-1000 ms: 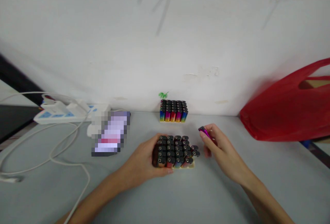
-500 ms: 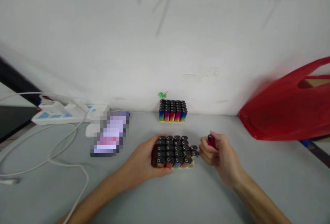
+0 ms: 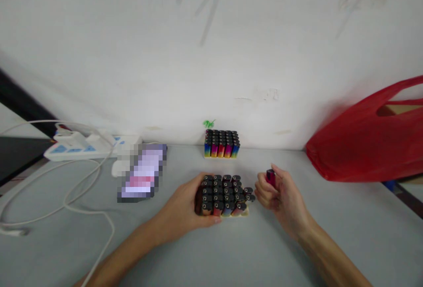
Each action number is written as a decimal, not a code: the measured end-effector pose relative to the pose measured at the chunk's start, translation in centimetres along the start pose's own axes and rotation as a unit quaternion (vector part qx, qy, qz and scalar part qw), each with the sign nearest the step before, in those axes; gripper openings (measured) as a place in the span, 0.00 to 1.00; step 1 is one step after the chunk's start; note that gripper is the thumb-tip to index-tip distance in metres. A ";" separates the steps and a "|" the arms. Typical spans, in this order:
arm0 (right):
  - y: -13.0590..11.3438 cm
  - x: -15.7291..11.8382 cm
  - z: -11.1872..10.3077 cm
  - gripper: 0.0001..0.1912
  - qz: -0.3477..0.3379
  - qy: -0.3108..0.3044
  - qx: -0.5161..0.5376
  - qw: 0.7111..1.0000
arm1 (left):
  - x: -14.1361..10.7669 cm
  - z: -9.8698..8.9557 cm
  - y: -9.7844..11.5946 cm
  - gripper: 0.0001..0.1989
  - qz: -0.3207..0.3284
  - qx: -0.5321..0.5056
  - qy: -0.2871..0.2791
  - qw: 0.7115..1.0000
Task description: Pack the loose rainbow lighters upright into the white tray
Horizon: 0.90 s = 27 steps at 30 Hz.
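My left hand (image 3: 183, 205) is wrapped round the left side of a block of black-topped lighters (image 3: 223, 194) standing upright in a pale tray (image 3: 243, 213). At the block's right end two lighters (image 3: 249, 193) lean outward, and the rows there are uneven. Just to the right, my right hand (image 3: 280, 194) is closed round a single magenta lighter (image 3: 270, 177), its upper end showing above the curled fingers. The thumb of that hand is raised beside the lighter. The lower part of this lighter is hidden in the fist.
A second block of rainbow-coloured lighters (image 3: 221, 145) stands against the wall. On the left lie a pixelated phone (image 3: 142, 173), a white power strip (image 3: 95, 149) and loose white cables (image 3: 89, 210). A red bag (image 3: 360, 141) sits at the right.
The thumb of my right hand has lifted slightly away from the magenta lighter, whose top shows a bit differently. My left hand and the lighter block hold their place.
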State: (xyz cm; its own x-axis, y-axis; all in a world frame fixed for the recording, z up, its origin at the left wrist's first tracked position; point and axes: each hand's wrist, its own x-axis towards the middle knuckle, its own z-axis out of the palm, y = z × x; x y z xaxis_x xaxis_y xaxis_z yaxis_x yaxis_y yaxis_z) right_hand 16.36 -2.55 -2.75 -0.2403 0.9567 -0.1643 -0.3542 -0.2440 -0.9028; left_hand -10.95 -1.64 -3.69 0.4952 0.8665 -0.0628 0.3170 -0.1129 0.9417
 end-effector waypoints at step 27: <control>-2.4 -1.4 -2.8 0.15 -0.085 -0.050 -0.212 0.972 | 0.0 0.2 0.0 0.33 0.005 0.009 0.002 1.000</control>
State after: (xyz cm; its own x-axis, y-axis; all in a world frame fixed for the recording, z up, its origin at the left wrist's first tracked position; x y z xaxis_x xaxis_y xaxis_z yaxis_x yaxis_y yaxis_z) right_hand 20.09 -2.87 -1.45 -0.3054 0.9520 0.0212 0.0035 0.0234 -0.9997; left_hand -10.84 -1.74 -3.72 0.4944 0.8676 -0.0528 0.3273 -0.1296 0.9360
